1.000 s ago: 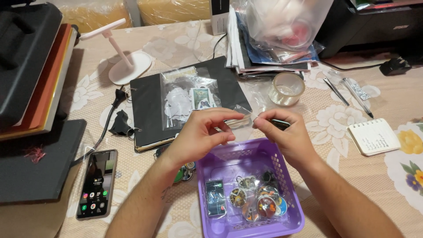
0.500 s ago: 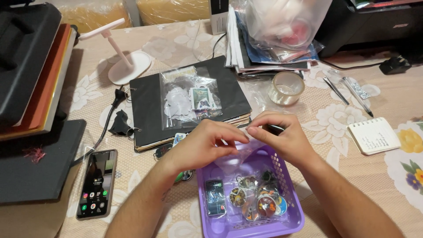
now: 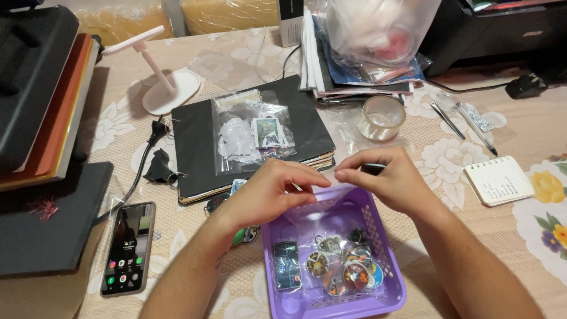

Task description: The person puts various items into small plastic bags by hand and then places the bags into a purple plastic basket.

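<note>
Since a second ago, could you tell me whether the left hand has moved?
Yes. The left hand has come down toward the purple basket, away from the black folder, and now meets the right hand on a clear bag.

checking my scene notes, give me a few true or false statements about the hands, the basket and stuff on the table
1. Both hands, left hand and right hand, pinch a small clear plastic bag above the purple basket. True.
2. The purple basket is empty. False: it holds round badges and a small packet.
3. A phone lies on the table with its screen lit. True.
4. The roll of clear tape sits inside the basket. False: it stands on the tablecloth beyond the hands.
5. A small spiral notepad lies to the person's left. False: it lies to the right.
</note>
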